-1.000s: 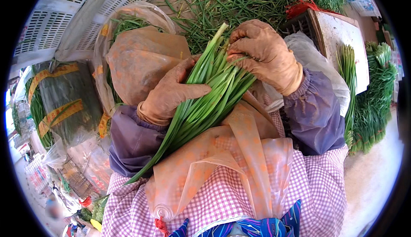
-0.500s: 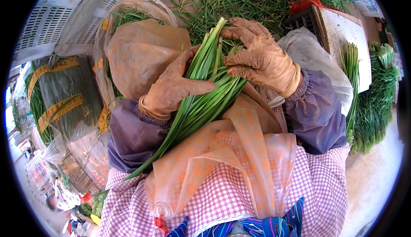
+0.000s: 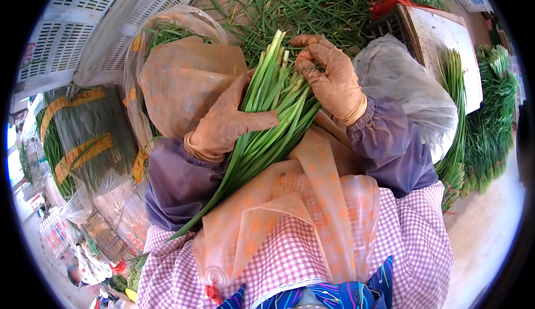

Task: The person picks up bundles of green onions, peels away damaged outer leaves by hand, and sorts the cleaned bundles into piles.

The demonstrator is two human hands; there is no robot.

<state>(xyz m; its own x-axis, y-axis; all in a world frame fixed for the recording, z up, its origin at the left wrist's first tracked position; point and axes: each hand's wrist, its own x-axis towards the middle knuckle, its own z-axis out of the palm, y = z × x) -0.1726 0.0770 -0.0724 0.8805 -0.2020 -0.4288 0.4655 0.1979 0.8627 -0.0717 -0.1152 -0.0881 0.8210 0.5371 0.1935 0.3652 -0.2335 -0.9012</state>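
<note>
A bunch of green chives [image 3: 273, 105] lies slantwise over my lap, pale cut ends pointing up and away and leaf tips trailing toward the lower left. My left hand [image 3: 225, 119], in a soiled tan glove, is closed round the bunch, its thumb laid across the top. My right hand [image 3: 329, 75], gloved alike, has its fingers curled together just right of the pale ends. Whether a stalk is pinched in those fingers is hidden. A translucent orange-patterned plastic apron [image 3: 256, 197] covers my lap beneath the bunch.
Loose chives [image 3: 284, 8] are heaped on the ground ahead. White slotted crates [image 3: 83, 35] stand at the far left, above wrapped, yellow-taped bundles [image 3: 89, 136]. On the right are a white board [image 3: 440, 47], a plastic bag [image 3: 401, 80] and stacked chive bundles [image 3: 487, 125].
The fingers of my right hand have gone from spread to curled, and the hand has shifted slightly left. My left hand keeps its hold on the chives.
</note>
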